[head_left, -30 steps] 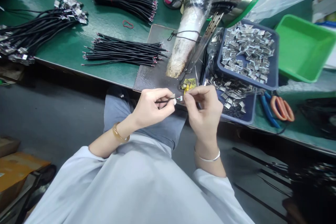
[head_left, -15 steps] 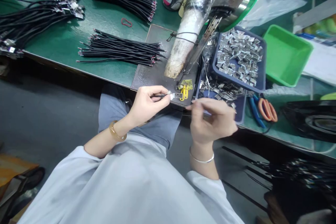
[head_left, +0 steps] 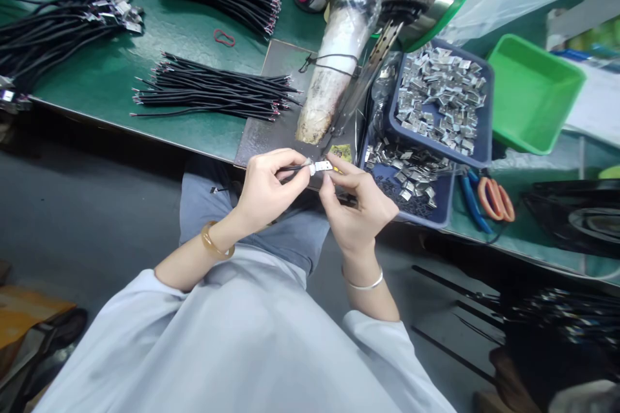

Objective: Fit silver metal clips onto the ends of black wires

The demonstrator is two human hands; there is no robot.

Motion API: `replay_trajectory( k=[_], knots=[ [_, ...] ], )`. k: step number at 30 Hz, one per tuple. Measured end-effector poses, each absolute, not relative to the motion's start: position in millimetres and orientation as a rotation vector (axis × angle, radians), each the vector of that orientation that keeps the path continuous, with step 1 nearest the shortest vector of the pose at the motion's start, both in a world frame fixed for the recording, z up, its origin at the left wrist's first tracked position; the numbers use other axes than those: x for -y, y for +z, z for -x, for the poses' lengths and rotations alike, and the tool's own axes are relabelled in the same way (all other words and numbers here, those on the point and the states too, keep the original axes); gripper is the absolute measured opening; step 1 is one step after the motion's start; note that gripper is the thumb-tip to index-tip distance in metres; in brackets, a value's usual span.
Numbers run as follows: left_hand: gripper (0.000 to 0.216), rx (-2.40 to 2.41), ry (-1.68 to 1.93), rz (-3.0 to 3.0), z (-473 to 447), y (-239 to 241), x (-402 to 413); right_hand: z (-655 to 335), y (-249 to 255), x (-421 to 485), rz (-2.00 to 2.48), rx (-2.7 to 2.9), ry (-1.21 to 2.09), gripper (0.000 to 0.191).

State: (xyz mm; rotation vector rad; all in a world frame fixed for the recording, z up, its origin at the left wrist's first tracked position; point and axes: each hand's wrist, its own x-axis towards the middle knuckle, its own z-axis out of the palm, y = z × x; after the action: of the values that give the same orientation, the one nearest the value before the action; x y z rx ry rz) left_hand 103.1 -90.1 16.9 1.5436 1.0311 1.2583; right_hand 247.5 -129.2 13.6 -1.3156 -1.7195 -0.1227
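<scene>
Between finger and thumb, my left hand (head_left: 271, 184) pinches a short black cable just behind its USB plug (head_left: 323, 166). The plug points right and shows a silvery metal face with small dark holes. My right hand (head_left: 358, 203) has thumb and index finger closed around the plug's front end. Part of a yellow clip-like piece (head_left: 336, 170) shows behind the right fingertips. Just right of that hand, a lower blue tray (head_left: 443, 210) holds loose metal shells (head_left: 411, 177) and small black pieces.
An upper blue tray (head_left: 490, 110) of metal shells overlaps the lower one. Beside it are a green bin (head_left: 530, 93) and orange-and-blue-handled pliers (head_left: 494, 199). Black cables (head_left: 213, 90) lie on the left, with bundles behind. A wrapped post (head_left: 329, 77) leans over the dark plate (head_left: 268, 132).
My right hand has moved left from beside the lower tray to the USB plug, its fingertips now on the plug's end. My left hand keeps its pinch. The view has shifted slightly.
</scene>
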Motion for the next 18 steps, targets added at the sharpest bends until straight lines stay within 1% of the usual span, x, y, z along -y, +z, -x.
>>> replay_trajectory(
  k=[4, 8, 15, 18],
  knots=[
    [0.013, -1.071, 1.285, -1.719, -103.7, 17.9, 88.7, -247.0, 13.5, 125.8, 1.304, 1.722, -0.129, 0.013],
    [0.014, -1.062, 1.299, -1.762, -102.2, 19.0, 86.3, -246.7, 12.9, 123.1, 1.291, 1.682, -0.059, 0.013],
    [0.013, -0.981, 1.231, -1.573, -99.2, 18.7, 84.2, -250.2, 12.4, 122.8, 1.310, 1.613, 0.134, 0.011],
    [0.013, -0.992, 1.227, -1.489, -101.1, 18.2, 84.5, -249.5, 12.5, 123.7, 1.316, 1.619, 0.127, 0.011]
  ],
)
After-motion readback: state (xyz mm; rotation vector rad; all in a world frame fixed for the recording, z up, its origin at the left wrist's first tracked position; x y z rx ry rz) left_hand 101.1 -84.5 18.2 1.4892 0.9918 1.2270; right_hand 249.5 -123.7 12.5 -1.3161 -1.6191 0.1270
